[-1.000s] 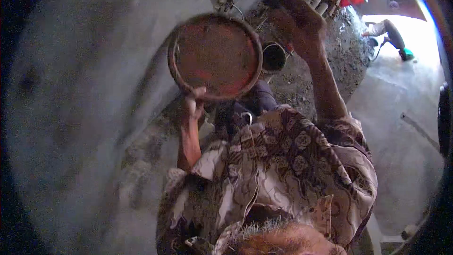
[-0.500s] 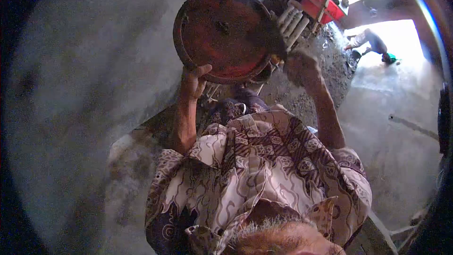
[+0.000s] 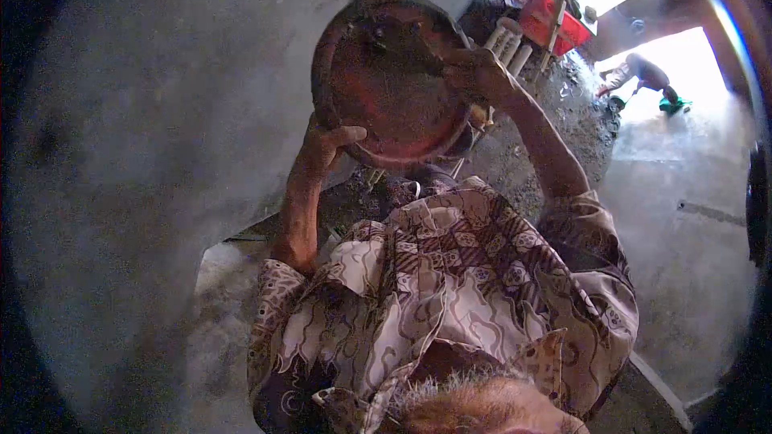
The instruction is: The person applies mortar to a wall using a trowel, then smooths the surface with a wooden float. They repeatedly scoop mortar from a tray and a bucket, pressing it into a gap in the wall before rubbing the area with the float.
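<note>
A round, shallow red-brown basin (image 3: 386,116) is held up in front of me, its stained inside facing the camera. My left hand (image 3: 331,143) grips its lower left rim, thumb over the edge and fingers hidden behind. Over the basin's upper right side, my right hand (image 3: 473,72) is closed around a dark trowel (image 3: 406,47), which reaches left across the inside. The trowel's outline is dim, and dark lumps show near its tip.
A grey plastered wall (image 3: 185,96) fills the left side. Beyond the basin are a red box (image 3: 555,20), a pole (image 3: 560,0) and pale cylindrical pieces (image 3: 507,40) above rough, littered ground (image 3: 531,149). Another person (image 3: 639,72) bends by the bright opening at right.
My right hand has moved from beside the basin up and left, bringing the trowel over its inside. The basin has shifted slightly right and down in view, still in my left hand.
</note>
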### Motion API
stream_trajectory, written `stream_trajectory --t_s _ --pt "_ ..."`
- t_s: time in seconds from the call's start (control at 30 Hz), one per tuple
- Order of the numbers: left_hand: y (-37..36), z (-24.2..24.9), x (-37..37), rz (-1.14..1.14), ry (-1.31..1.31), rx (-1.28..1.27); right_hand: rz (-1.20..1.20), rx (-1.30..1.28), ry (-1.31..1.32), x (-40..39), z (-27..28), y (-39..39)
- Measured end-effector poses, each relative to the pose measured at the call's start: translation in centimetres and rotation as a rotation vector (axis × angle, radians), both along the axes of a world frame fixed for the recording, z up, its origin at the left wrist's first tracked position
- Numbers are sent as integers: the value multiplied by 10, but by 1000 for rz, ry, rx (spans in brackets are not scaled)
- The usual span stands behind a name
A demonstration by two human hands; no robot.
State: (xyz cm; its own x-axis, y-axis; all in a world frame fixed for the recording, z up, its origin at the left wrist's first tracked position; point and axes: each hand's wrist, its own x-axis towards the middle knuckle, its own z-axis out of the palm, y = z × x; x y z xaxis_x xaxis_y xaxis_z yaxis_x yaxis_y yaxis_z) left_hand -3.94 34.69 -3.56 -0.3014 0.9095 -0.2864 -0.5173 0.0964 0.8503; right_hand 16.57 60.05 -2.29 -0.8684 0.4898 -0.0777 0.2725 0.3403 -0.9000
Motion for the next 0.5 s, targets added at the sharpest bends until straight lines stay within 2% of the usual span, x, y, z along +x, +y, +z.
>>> stream_trajectory --t_s 0.07,0.1,0.17,0.3,0.37,0.4,0.47,0.5 --pt "0 -6 0 -61 20 -64 11 -315 -10 -19 9 -3" --pt "0 -7 3 -29 16 -28 16 -314 -5 -24 4 -2" --pt "1 -7 3 2 12 11 154 40 -80 -33 -8 2" --pt "-1 -3 4 13 -58 14 212 172 -1 -38 19 -24" --pt "1 -9 2 35 -86 25 42 -181 133 -17 12 -29" --pt "0 -18 3 93 -122 91 41 -180 136 -5 23 -35" --pt "0 -37 5 148 -157 159 -114 -159 -271 20 47 -40" --pt "-4 -44 3 244 -94 66 -116 -161 -269 35 43 -43"
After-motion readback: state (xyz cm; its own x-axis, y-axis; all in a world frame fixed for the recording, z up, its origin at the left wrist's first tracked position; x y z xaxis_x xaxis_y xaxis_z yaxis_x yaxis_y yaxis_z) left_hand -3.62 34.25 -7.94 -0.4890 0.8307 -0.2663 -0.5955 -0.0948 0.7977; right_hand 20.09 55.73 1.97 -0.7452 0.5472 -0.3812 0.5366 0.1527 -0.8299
